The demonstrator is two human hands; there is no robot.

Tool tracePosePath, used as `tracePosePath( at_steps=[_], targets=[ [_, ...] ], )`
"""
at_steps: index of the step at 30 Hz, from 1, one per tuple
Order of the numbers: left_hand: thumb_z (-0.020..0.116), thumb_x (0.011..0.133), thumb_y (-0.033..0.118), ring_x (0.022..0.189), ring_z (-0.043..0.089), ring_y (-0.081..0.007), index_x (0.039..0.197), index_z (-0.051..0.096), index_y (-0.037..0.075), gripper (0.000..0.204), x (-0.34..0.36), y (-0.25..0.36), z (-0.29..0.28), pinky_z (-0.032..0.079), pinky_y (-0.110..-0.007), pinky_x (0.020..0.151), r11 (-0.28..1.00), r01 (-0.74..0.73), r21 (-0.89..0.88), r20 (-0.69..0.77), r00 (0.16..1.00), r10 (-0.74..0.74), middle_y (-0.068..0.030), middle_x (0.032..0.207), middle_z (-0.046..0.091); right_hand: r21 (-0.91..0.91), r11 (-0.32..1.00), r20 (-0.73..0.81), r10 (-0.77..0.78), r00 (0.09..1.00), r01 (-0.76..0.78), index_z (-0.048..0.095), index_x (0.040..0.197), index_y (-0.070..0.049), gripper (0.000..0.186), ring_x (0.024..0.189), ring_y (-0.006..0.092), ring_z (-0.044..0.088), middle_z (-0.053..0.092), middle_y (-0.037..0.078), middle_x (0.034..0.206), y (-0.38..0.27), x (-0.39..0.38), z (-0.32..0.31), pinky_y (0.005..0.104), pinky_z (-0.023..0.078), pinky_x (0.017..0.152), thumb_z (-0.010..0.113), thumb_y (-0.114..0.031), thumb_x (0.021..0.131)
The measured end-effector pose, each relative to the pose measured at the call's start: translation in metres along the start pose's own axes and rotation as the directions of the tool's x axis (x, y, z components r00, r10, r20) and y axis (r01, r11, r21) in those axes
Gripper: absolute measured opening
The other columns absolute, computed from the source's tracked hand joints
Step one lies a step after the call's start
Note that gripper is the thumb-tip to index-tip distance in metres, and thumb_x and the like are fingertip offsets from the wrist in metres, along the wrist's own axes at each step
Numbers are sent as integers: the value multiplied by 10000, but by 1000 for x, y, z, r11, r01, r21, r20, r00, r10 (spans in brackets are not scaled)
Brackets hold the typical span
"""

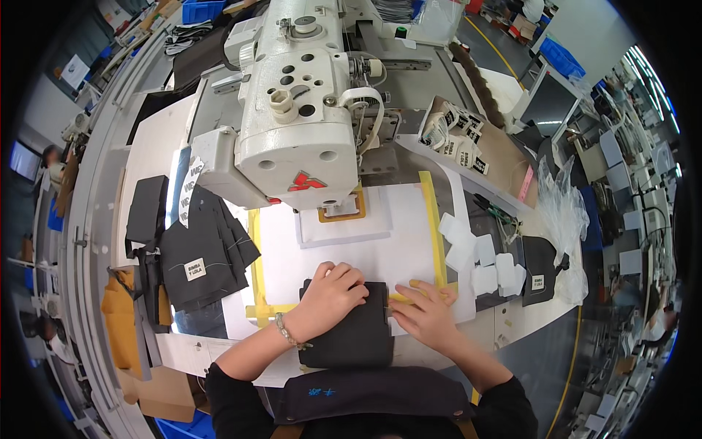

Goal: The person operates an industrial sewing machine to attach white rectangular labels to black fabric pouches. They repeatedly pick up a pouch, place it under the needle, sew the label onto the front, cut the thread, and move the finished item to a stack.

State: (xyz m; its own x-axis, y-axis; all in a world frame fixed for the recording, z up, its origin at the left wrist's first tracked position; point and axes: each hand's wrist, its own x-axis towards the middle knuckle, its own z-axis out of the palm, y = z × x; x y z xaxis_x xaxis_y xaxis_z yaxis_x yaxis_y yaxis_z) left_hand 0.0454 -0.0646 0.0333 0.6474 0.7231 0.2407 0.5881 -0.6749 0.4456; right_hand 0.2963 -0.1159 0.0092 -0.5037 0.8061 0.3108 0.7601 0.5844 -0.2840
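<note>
A black fabric piece lies at the near edge of the white work sheet, in front of me. My left hand, wearing a beaded bracelet, is over its upper left part with fingers curled against the fabric; the fingertips are partly hidden. At the piece's right edge, the thumb and forefinger of my right hand pinch the border, while the other fingers stay bent above. Beyond my hands stands a white sewing machine, with a small yellow-brown frame under its head.
Stacked black fabric pieces lie left, one with a pale label. Yellow tape borders the white sheet. To the right are white cards, a labelled black piece, an open tray of labels and clear plastic bags.
</note>
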Motion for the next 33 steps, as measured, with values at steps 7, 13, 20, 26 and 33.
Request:
tracePosePath(
  at_steps=[7,13,20,26,33],
  targets=[
    [662,810,142,914,492,-190,822,600,128,65,-4,7,3,341,-364,840,995,39,96,82,996,-47,-12,890,495,-2,1000,-83,18,996,-19,731,995,-231,232,1124,170,516,622,-58,1187,-12,-4,4,401,256,869,735,-249,763],
    [588,828,155,894,488,-191,874,590,94,76,-5,11,7,365,-325,804,965,-37,260,80,997,17,-34,884,497,3,1000,-92,3,996,-3,734,989,-215,223,1119,169,519,623,-48,1186,-11,-1,1,389,267,854,727,-237,768],
    [592,833,154,911,509,-169,914,585,150,81,-23,13,17,350,-328,819,932,-18,362,1,1000,19,-5,900,501,116,987,-116,-98,988,112,643,1191,-230,407,1006,177,572,624,3,1184,-9,-4,0,372,288,861,721,-341,807],
    [601,821,188,919,534,-128,981,625,157,165,-31,21,3,350,-286,803,885,-64,461,-159,975,153,30,959,548,289,860,-246,-358,901,421,521,1284,-221,621,877,239,624,598,137,1187,0,-15,15,355,413,750,795,-372,749],
    [621,804,194,951,531,-120,1004,638,171,202,8,26,-26,346,-291,834,820,-79,567,-281,917,283,29,1007,558,367,874,-137,-290,947,320,582,1330,-145,517,751,218,578,624,96,1006,-11,3,12,324,466,713,681,-78,826]
  ],
)
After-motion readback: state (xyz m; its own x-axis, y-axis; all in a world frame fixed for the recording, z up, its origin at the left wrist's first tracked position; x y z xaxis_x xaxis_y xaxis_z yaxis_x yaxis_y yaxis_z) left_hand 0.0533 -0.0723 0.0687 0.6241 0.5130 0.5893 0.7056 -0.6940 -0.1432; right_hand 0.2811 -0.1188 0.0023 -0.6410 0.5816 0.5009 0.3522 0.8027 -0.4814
